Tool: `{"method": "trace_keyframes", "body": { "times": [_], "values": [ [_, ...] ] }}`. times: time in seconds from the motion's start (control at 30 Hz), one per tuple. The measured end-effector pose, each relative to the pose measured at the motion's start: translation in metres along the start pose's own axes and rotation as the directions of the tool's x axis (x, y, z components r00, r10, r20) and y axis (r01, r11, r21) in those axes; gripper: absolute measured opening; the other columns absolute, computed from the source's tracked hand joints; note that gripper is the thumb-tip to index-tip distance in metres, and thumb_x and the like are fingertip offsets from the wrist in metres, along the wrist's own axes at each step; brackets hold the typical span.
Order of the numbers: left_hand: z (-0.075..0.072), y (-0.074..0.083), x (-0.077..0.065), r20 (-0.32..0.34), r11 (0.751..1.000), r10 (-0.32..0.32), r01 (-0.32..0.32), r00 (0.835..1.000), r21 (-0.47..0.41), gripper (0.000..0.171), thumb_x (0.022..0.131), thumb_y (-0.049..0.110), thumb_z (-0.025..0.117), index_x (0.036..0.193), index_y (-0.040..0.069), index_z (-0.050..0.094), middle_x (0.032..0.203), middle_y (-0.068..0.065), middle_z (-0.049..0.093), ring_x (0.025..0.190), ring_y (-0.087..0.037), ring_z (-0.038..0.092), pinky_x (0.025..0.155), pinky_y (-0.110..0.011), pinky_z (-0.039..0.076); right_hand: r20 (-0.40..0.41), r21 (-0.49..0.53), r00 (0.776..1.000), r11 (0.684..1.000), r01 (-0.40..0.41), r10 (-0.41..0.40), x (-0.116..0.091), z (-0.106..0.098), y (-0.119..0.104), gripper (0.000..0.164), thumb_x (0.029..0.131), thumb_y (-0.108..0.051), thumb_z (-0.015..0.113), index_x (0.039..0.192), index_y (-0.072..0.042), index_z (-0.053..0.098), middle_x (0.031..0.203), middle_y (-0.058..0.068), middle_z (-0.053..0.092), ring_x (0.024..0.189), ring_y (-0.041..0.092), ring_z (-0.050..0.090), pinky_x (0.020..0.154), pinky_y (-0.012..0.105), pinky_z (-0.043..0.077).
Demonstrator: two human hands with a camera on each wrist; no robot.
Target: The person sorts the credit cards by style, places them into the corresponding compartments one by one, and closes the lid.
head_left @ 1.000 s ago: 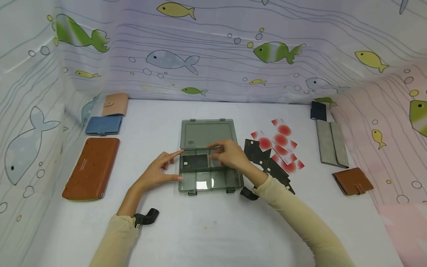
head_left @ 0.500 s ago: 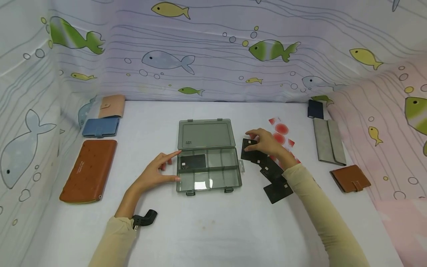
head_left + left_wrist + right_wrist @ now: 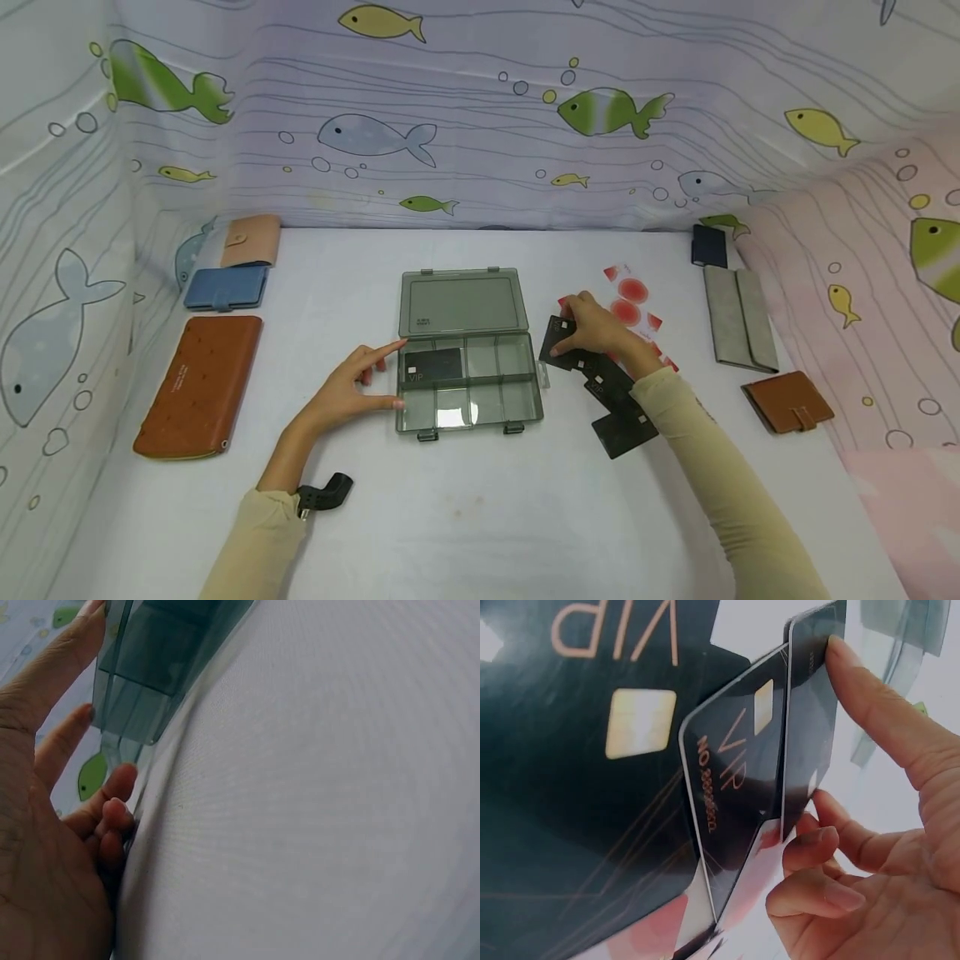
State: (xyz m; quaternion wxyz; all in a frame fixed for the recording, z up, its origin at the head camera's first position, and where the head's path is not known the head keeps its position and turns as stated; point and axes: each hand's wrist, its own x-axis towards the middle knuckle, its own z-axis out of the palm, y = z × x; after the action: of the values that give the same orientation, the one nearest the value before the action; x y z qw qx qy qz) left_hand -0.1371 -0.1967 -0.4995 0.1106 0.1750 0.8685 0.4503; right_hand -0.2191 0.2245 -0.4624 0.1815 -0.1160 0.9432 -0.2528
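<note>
Your right hand (image 3: 596,325) pinches a black chip card (image 3: 551,335) beside the open compartment box (image 3: 486,407)

Nearest you, your beige sleeves (image 3: 258,533) lie over the white worktop (image 3: 465,542), with a black wrist camera (image 3: 326,492) at your left cuff. Farther in, the loose black card (image 3: 624,435) marks the near end of an overlapping trail of black VIP cards (image 3: 609,383), right of the box. A long brown zip wallet (image 3: 198,387) lies at the left; a small brown wallet (image 3: 791,402) with a tab lies at the right.

Your left hand (image 3: 348,385) is at the box's left edge, thumb and index finger straight and well apart. In the box's back row, the leftmost compartment holds a boxed VIP card (image 3: 433,365). The lid (image 3: 465,302) is laid back, away from you.

Your right thumb and fingers are clamped on the edges of the chip card, at the trail's far-left end. It overlaps the next card; you cannot tell whether it is lifted.

Beyond, red-and-white cards (image 3: 632,290) are spread, partly hidden by your hand. Farther still are a grey flap wallet (image 3: 738,319) and navy wallet (image 3: 708,246) on the right, a blue wallet (image 3: 225,287) and pale pink wallet (image 3: 253,240) on the left. A fish-print curtain (image 3: 480,83) hangs behind.
</note>
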Motion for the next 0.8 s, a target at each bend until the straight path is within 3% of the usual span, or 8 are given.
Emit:
{"method": "trace_keyframes", "body": {
  "times": [0.2,0.47,0.63,0.8],
  "values": [
    [-0.001,0.002,-0.001,-0.003,1.0,-0.001,0.001,1.0,-0.01,0.091,0.072,0.031,0.09,0.15,0.032,0.044,0.101,-0.006,0.045,0.079,-0.017,0.033,0.072,-0.034,0.031,-0.028,0.098,1.0,0.995,0.007,-0.004,-0.008,-0.008,0.002,0.052,0.076,-0.015,0.086,0.113,0.001,0.052,0.104,0.021,0.06,0.091,0.03,0.056,0.077,0.041,0.05],
    [0.0,0.003,-0.001,-0.012,1.0,0.001,-0.001,1.0,0.009,0.092,0.072,0.021,0.09,0.151,0.023,0.044,0.103,-0.011,0.047,0.079,-0.02,0.032,0.072,-0.034,0.031,-0.116,0.219,0.993,0.975,0.029,-0.003,-0.028,-0.021,0.014,0.033,0.088,-0.007,0.072,0.121,-0.005,0.068,0.094,0.015,0.058,0.086,0.026,0.051,0.069,0.032,0.042],
    [-0.003,0.021,-0.003,-0.007,1.0,0.006,-0.006,1.0,-0.003,0.089,0.073,0.013,0.088,0.15,0.012,0.045,0.103,-0.019,0.047,0.078,-0.025,0.033,0.072,-0.033,0.031,-0.088,0.348,0.996,0.938,0.011,0.021,-0.042,-0.025,0.024,0.032,0.093,-0.007,0.068,0.124,-0.001,0.065,0.087,0.017,0.064,0.078,0.025,0.056,0.068,0.029,0.045],
    [-0.009,0.04,-0.007,0.002,1.0,0.003,-0.003,1.0,-0.006,0.086,0.074,0.013,0.087,0.149,0.009,0.046,0.102,-0.018,0.047,0.078,-0.022,0.033,0.073,-0.032,0.031,-0.1,0.44,0.993,0.898,-0.007,0.057,-0.054,-0.024,0.031,0.033,0.092,-0.008,0.069,0.124,0.001,0.064,0.086,0.019,0.07,0.073,0.014,0.056,0.066,0.025,0.045]
  ]
}}
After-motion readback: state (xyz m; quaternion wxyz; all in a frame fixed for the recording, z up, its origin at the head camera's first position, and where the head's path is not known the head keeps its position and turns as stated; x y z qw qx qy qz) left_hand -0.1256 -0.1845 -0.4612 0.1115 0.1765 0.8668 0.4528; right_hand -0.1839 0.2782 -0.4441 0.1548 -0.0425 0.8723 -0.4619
